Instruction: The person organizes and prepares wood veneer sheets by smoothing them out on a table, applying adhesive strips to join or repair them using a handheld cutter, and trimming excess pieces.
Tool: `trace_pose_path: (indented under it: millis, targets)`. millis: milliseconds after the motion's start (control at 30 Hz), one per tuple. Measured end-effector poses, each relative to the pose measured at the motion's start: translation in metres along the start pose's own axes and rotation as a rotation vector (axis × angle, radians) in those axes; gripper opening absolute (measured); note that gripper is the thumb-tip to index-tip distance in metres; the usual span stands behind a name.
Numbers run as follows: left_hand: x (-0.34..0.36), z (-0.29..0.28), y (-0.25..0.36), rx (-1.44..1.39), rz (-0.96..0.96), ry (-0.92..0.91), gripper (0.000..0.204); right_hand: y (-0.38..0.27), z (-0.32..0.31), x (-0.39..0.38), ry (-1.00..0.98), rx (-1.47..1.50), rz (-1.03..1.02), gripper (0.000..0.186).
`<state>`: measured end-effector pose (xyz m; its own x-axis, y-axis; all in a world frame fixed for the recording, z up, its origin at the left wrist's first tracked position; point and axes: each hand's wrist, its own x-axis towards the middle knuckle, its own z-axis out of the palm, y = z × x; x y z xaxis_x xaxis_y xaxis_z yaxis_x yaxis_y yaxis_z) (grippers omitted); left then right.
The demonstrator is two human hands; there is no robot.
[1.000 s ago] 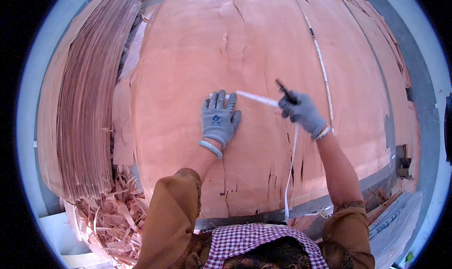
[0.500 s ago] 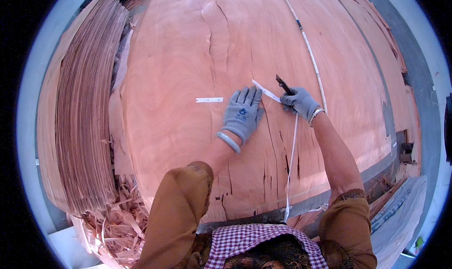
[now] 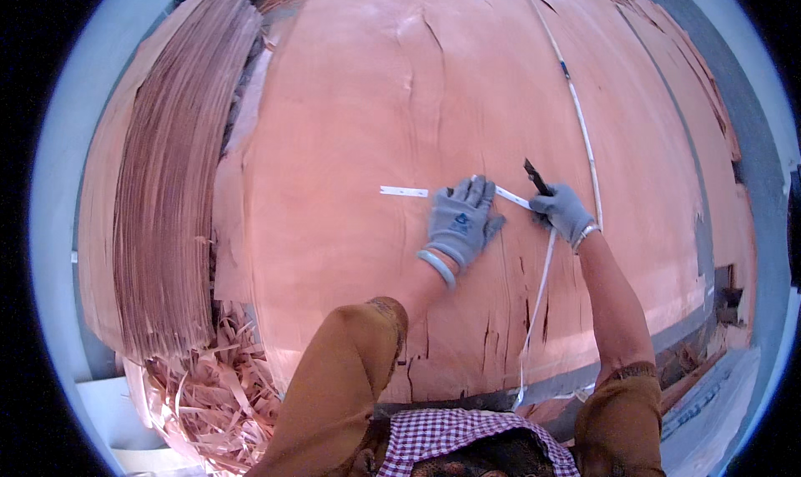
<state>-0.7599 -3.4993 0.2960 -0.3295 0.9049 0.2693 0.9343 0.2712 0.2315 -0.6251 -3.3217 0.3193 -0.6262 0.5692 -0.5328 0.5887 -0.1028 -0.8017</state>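
Note:
A broad reddish wood veneer sheet (image 3: 334, 135) with long cracks lies beneath both hands. My left hand (image 3: 460, 222), in a grey glove, rests flat on it with fingers stretched, the fingertips over the end of a white tape strip (image 3: 512, 198). That strip runs to my gloved right hand (image 3: 566, 213), whose fingers are closed round a black knife (image 3: 536, 176), its tip pointing away from me. From under the right hand the tape's long tail (image 3: 538, 297) trails to the near edge. Left of my left hand, a short piece of tape (image 3: 404, 191) lies across a crack.
A tall stack of veneer sheets (image 3: 175, 168) stands at the left, with a heap of veneer scraps (image 3: 221, 393) near it. A thin white rod or cord (image 3: 586, 135) runs lengthwise over the sheet. Plastic wrapping (image 3: 709, 410) lies at the near right.
My left hand's fingertips now cover the tape end that lay bare beside them. My right hand keeps the knife and tape. The whole view has shifted, so the scene sits farther right and lower.

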Motion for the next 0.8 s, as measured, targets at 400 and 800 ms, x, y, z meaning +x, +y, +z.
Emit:
trace_pose_path:
  millis: [400,800]
  targets:
    - [0.012,-0.027,-0.003,-0.08,-0.06,-0.138,0.047,-0.06,0.02,-0.056,-0.111,0.048,-0.153,0.015]
    - [0.071,-0.008,-0.182,0.147,-0.086,0.137,0.044,-0.185,0.077,0.139,-0.2,0.041,-0.32,0.022]
